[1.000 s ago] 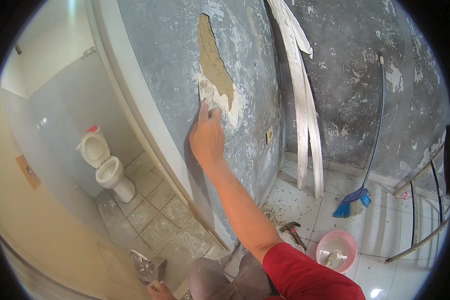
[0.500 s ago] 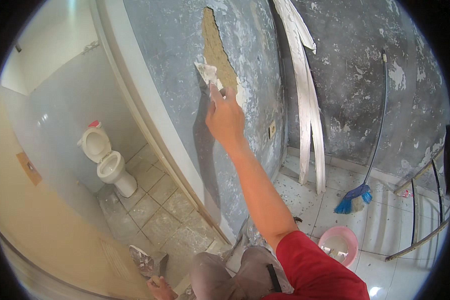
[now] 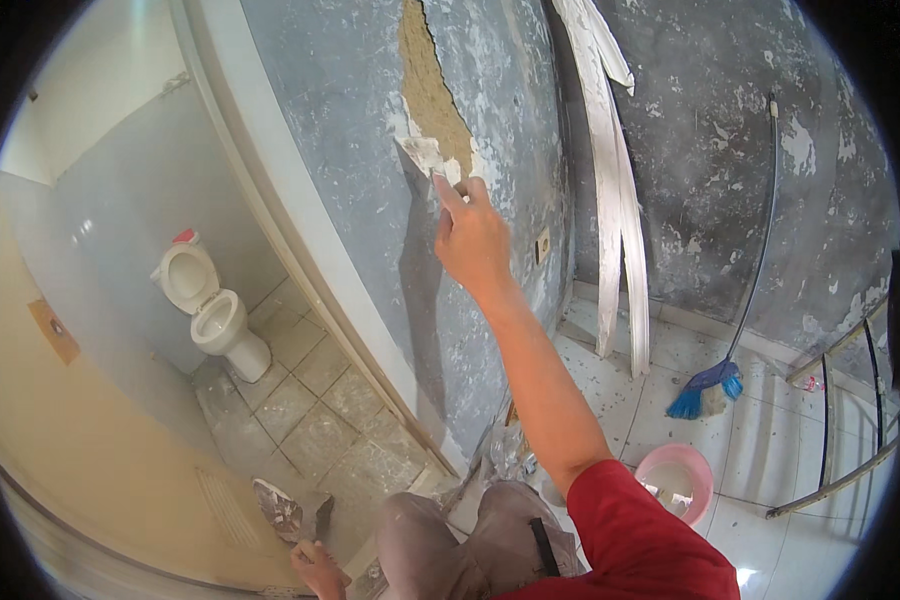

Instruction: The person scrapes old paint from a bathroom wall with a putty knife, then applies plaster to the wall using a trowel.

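Grey wall; putty knife aslant, pointing up-left.

"What's that person wearing?"

"A red shirt, plain as far as I can see. The right sleeve is short, loose at its hem, which ends near the elbow."

"And below that?"

"Bare forearm right down to the right hand, fingers uncovered. The left hand is bare too."

"The trousers look dull to me."

"Greyish-brown, soft cloth, creased at the lap and rounded over the knees."

"There's something dark on them."

"A narrow black strip, flat and straight-edged. Whether it's a strap, I can't tell."
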Demonstrator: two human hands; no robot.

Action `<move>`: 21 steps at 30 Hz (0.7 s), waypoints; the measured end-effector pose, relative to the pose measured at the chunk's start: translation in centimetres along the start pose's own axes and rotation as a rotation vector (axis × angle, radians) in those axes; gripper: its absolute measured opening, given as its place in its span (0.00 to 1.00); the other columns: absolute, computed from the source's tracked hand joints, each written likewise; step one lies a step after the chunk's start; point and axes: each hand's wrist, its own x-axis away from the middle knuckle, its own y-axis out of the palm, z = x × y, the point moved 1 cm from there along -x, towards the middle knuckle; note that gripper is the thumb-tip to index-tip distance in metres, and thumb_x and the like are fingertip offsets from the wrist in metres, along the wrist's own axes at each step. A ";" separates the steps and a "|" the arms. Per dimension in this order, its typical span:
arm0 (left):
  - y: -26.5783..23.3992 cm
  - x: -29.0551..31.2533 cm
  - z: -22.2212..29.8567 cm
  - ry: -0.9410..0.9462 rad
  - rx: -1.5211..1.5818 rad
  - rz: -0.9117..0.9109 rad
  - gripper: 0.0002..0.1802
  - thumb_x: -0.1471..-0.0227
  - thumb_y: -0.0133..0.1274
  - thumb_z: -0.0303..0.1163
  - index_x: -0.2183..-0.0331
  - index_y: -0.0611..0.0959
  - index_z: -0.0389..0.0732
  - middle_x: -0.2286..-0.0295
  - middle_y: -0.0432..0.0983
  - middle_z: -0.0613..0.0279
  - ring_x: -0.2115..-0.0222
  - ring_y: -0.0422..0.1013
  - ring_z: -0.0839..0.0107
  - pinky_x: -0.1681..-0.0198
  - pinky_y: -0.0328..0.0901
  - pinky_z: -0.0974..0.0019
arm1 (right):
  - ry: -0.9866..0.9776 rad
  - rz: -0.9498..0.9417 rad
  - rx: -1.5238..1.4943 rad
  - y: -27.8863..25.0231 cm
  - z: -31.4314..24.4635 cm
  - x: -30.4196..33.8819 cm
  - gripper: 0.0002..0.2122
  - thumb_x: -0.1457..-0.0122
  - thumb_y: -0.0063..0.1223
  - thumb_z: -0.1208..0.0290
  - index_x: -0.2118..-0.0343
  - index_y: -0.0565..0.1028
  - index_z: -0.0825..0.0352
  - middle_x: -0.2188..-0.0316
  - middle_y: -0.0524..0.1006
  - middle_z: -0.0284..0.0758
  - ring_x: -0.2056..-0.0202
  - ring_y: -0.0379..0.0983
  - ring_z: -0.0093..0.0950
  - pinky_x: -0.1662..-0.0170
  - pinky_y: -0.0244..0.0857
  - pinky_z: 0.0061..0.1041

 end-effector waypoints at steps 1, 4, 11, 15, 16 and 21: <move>-0.2 -0.1 -0.1 0.036 0.022 -0.024 0.15 0.47 0.56 0.30 0.61 0.68 0.39 0.75 0.69 0.62 0.79 0.66 0.74 0.77 0.64 0.69 | -0.005 -0.002 -0.004 0.4 0.1 0.2 0.21 0.49 0.52 0.80 0.49 0.73 0.62 0.63 0.70 0.41 0.69 0.75 0.42 0.69 0.69 0.39; 0.9 1.5 2.2 0.023 -0.037 -0.006 0.15 0.46 0.56 0.31 0.61 0.68 0.39 0.75 0.69 0.62 0.78 0.66 0.74 0.77 0.64 0.70 | 0.011 -0.049 -0.016 0.5 1.0 4.2 0.22 0.49 0.51 0.81 0.48 0.73 0.61 0.62 0.70 0.41 0.69 0.74 0.42 0.69 0.69 0.40; 1.1 1.8 2.7 0.022 -0.035 -0.015 0.15 0.46 0.56 0.31 0.61 0.68 0.39 0.75 0.68 0.63 0.79 0.66 0.75 0.77 0.64 0.71 | -0.005 0.099 -0.345 -0.3 3.3 10.3 0.22 0.43 0.48 0.80 0.43 0.69 0.62 0.67 0.74 0.41 0.76 0.73 0.32 0.74 0.68 0.31; 0.9 2.0 3.4 0.008 -0.033 0.000 0.15 0.46 0.52 0.27 0.58 0.68 0.34 0.74 0.69 0.59 0.79 0.67 0.73 0.78 0.63 0.69 | 0.867 -0.101 -1.365 -0.5 4.5 10.1 0.21 0.36 0.46 0.72 0.41 0.64 0.72 0.62 0.77 0.40 0.79 0.68 0.22 0.81 0.62 0.21; 0.8 1.8 3.3 0.000 -0.038 -0.001 0.15 0.46 0.52 0.27 0.58 0.68 0.34 0.74 0.69 0.59 0.79 0.67 0.73 0.78 0.63 0.69 | 0.853 -0.141 -1.540 0.2 5.1 10.1 0.23 0.35 0.45 0.70 0.40 0.60 0.74 0.61 0.77 0.41 0.81 0.67 0.21 0.83 0.59 0.18; 0.1 1.7 2.5 0.007 -0.018 -0.020 0.13 0.47 0.54 0.28 0.61 0.69 0.38 0.75 0.68 0.62 0.79 0.66 0.75 0.78 0.64 0.70 | 0.869 -0.190 -1.593 2.7 6.6 9.9 0.27 0.35 0.47 0.67 0.37 0.56 0.73 0.62 0.77 0.41 0.84 0.63 0.18 0.85 0.54 0.14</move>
